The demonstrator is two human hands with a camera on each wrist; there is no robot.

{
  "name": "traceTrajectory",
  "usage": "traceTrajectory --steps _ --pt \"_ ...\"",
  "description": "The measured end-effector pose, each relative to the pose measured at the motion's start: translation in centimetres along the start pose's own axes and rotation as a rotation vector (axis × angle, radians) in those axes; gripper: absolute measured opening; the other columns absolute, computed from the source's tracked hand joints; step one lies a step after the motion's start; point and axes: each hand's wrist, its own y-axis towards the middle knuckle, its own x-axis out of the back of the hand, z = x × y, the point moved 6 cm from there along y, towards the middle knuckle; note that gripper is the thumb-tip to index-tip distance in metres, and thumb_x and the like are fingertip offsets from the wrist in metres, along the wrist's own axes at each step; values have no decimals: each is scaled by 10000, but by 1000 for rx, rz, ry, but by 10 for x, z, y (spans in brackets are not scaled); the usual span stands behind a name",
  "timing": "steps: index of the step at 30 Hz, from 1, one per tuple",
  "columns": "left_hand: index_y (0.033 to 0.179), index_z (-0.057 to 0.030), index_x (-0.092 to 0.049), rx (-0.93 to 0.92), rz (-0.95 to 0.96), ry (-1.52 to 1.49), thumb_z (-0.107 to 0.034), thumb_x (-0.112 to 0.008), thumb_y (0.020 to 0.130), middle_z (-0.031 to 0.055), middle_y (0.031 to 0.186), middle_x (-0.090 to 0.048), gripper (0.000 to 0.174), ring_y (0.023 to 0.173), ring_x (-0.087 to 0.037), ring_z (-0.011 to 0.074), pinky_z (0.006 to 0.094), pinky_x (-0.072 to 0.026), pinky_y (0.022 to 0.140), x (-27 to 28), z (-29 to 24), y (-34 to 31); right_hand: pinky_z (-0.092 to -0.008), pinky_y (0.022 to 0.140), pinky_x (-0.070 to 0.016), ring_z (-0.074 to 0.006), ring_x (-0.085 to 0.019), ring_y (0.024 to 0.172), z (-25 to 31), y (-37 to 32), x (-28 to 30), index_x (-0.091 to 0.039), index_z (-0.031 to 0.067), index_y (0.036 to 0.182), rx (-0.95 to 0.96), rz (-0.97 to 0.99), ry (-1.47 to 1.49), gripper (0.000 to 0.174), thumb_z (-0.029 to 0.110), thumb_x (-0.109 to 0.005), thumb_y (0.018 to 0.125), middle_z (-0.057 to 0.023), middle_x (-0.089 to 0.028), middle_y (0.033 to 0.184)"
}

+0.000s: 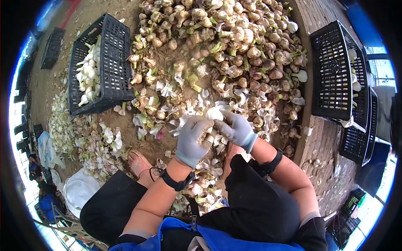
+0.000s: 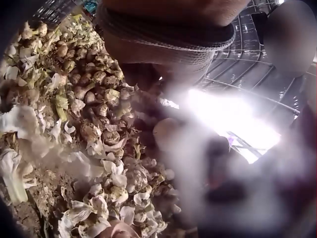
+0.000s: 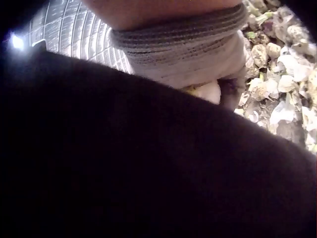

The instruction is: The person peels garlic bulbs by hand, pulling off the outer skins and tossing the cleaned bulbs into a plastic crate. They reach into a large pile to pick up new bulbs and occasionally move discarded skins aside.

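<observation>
A peeled white garlic bulb (image 1: pixel 214 113) is between my two gloved hands in the head view. My left hand (image 1: pixel 194 140) grips it from the left with curled fingers. From the other side my right hand (image 1: pixel 238 130) pinches at it, fingertips close to the left ones. Part of the pale bulb (image 3: pixel 209 92) shows below the glove in the right wrist view, where a dark trouser leg covers most of the picture. Glare and blur hide much of the left wrist view. Loose garlic skins (image 1: pixel 205 165) lie under the hands.
A large heap of unpeeled garlic (image 1: pixel 238 42) lies ahead. At the left, a tilted black crate (image 1: pixel 115 62) contains white bulbs. Several black crates (image 1: pixel 331 71) stand on the right beyond a wooden edge (image 1: pixel 307 83). Peelings (image 1: pixel 100 150) cover the ground at the left, near a white sack (image 1: pixel 81 190).
</observation>
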Motion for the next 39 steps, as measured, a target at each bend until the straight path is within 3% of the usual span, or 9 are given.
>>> traceTrajectory --steps 6,11,14,16,19,22,26,31,39 --pt "883 -62 -636 -56 -12 116 -6 -669 674 104 875 -625 219 804 -610 308 377 -503 730 5 4 -2 -407 710 -492 -378 -619 770 17 -3 12 -630 34 948 -139 65 -360 275 285 -574 848 -211 -636 802" --pt "882 -56 -636 -104 53 99 -14 -691 713 93 858 -644 182 769 -634 258 340 -517 688 2 -3 -3 -410 673 -494 -357 -634 738 23 -8 18 -642 47 931 -53 -51 -428 276 297 -555 851 -197 -642 776" --pt "866 -49 -627 242 -195 -266 -4 -685 774 72 855 -660 118 748 -650 189 290 -531 664 9 33 -13 -420 663 -509 -353 -644 715 -9 5 42 -637 60 906 -253 -73 -719 267 310 -569 841 -184 -653 762" --pt "957 -28 -607 705 -242 -969 -38 -652 859 85 897 -670 109 752 -645 154 285 -544 711 -2 65 -26 -425 673 -515 -363 -642 742 -25 7 54 -626 63 889 -236 -114 -863 238 290 -584 832 -186 -661 801" --pt "963 -10 -595 836 -276 -1138 -43 -662 859 84 898 -664 129 750 -646 147 267 -539 710 -7 68 -31 -383 664 -520 -305 -658 709 -9 1 47 -611 32 876 -63 -158 -501 249 265 -645 793 -156 -667 785" --pt "956 8 -602 701 -285 -783 -31 -679 845 49 892 -648 141 779 -617 101 236 -523 711 -6 68 -31 -292 635 -495 -154 -594 653 35 -3 27 -587 7 884 -74 -16 -276 269 243 -676 790 -86 -629 751" --pt "945 -4 -577 421 -188 -467 8 -680 826 57 945 -625 157 816 -596 107 246 -511 735 -9 48 -29 -346 632 -497 -263 -609 655 45 -2 16 -595 8 864 54 -95 -421 269 259 -657 789 -143 -624 721" --pt "909 -2 -581 569 -265 -561 25 -675 819 59 950 -619 133 820 -584 107 232 -491 755 -9 58 -31 -400 623 -499 -358 -627 677 27 -1 29 -607 26 849 -53 -104 -385 262 278 -641 788 -181 -625 710" --pt "950 22 -611 763 -264 -843 8 -675 830 38 861 -645 136 714 -599 80 219 -494 654 -24 58 -39 -373 597 -495 -323 -618 628 24 -3 29 -612 28 853 -11 -101 -352 238 261 -625 803 -159 -610 672"
